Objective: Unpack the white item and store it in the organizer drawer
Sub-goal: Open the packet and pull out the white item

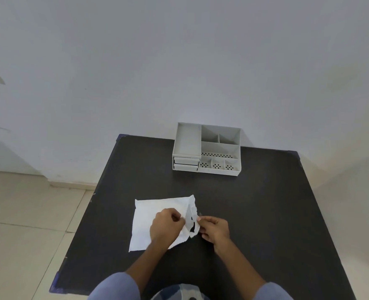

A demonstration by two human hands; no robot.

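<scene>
A person stands at a dark table (255, 213), seen from above, both arms reaching forward. A flat white package (151, 215) lies on the table near the person, well short of the grey organizer (207, 148) that sits at the table's far edge against the wall.

The left hand (166, 226) rests on the package with its fingers pinched narrow on the torn right-hand edge. The right hand (215, 229), just beside the package, pinches the opposite flap of that same edge. A ragged opening shows between them, with something dark visible inside; the white item itself cannot be made out.

The step in hand appears to be tearing the package open. To do it well, the left hand should pin the package down while the right pulls its flap away steadily, widening the opening without ripping whatever is inside.

The organizer holds several open compartments on top, some with perforated floors, and all look empty. Two shallow drawers (186, 164) stack at its front left, nearest the package, and both appear closed.
</scene>
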